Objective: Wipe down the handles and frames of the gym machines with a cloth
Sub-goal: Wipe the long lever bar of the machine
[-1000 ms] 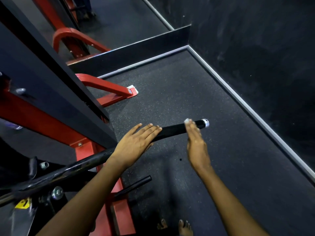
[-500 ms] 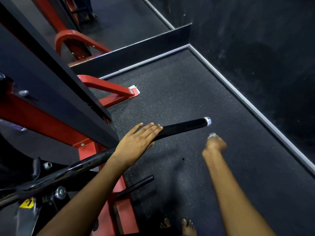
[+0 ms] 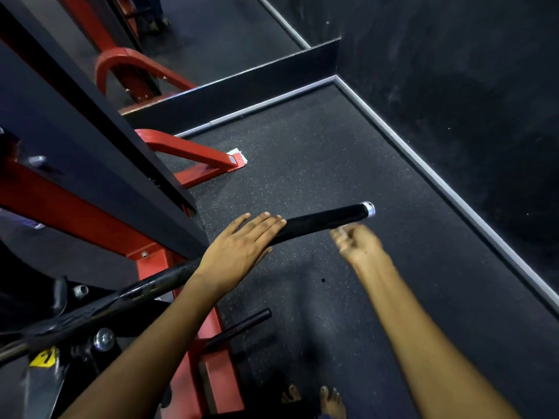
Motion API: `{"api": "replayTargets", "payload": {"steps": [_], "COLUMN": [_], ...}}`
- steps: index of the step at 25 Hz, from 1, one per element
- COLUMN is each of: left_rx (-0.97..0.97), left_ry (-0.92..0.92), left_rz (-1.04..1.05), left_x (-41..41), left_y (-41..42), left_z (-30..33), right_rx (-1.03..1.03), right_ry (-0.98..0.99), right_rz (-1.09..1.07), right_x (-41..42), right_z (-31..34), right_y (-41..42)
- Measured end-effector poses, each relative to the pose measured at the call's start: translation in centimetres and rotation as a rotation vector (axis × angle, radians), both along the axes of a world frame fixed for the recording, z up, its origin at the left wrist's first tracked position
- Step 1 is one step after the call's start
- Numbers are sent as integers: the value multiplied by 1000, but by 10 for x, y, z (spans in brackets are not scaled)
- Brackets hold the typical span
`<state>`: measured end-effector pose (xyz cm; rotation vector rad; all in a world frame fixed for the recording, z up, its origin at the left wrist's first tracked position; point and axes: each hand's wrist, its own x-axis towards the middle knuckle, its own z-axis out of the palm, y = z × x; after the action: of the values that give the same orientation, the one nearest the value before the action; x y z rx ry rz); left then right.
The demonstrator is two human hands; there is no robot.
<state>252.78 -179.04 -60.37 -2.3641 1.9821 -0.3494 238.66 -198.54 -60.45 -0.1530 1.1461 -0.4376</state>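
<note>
A black padded handle with a silver end cap sticks out to the right from a red and black gym machine frame. My left hand lies flat on top of the handle near its inner end, fingers extended, gripping nothing. My right hand is blurred, just below and in front of the handle's outer part. It pinches a small white cloth at its fingertips, close to the underside of the handle; I cannot tell whether the cloth touches it.
A slanted black panel and a red base foot stand to the left. A short black peg projects low near my bare feet. A dark wall with pale floor trim borders the speckled floor on the right.
My right hand left the handle's end, dropped to the lower right as a fist, and now has swung back up to the handle's underside with the cloth. My left hand stayed put.
</note>
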Motion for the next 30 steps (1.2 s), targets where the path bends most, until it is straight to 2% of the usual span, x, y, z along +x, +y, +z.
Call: {"api": "replayTargets", "payload": {"steps": [2,3,6,8,10,12,13,15,17,19,20,22,23,24,27,28,30], "left_rx": [-8,-10,-10,-4,-1,-5,-7,-14,-19,-18,-17,-16,-20,-26,-23,-22,-24], "left_ry": [-14,-18,-19,-15,-19,-18,-17,-14,-8,-7,-8,-9,-9,-9,-3,-2,-4], "left_rz": [-2,-3,-2,-2,5,12,12,7,4,1,1,0,-4,-10,-14,-10,-2], "left_x": [0,0,-1,0,1,2,2,2,2,1,0,-1,-2,-2,-2,-1,0], "left_y": [-1,-1,0,0,0,0,0,-1,-3,-2,-1,1,1,1,0,0,0], "left_z": [0,0,0,0,0,0,0,2,4,4,4,2,2,1,2,2,1], "right_rx": [-59,-174,-755,-1022,-1252,-1425,-1465,-1382,-1206,-1137,-1189,-1426,-1534,-1546,-1158,-1086,-1070], "right_ry": [60,133,514,723,701,558,524,607,744,687,605,508,508,560,779,795,721], "right_rz": [229,234,-152,-82,115,322,340,148,-42,-30,35,190,247,239,12,-24,23], "right_x": [2,-4,-11,-4,3,0,-3,-2,1,6,8,1,-3,-3,4,7,13], "right_z": [-1,-6,-24,-31,-39,-39,-40,-37,-28,-25,-24,-26,-31,-33,-35,-35,-34], "right_y": [26,32,13,9,34,65,66,37,3,7,22,60,63,49,-5,-8,16]}}
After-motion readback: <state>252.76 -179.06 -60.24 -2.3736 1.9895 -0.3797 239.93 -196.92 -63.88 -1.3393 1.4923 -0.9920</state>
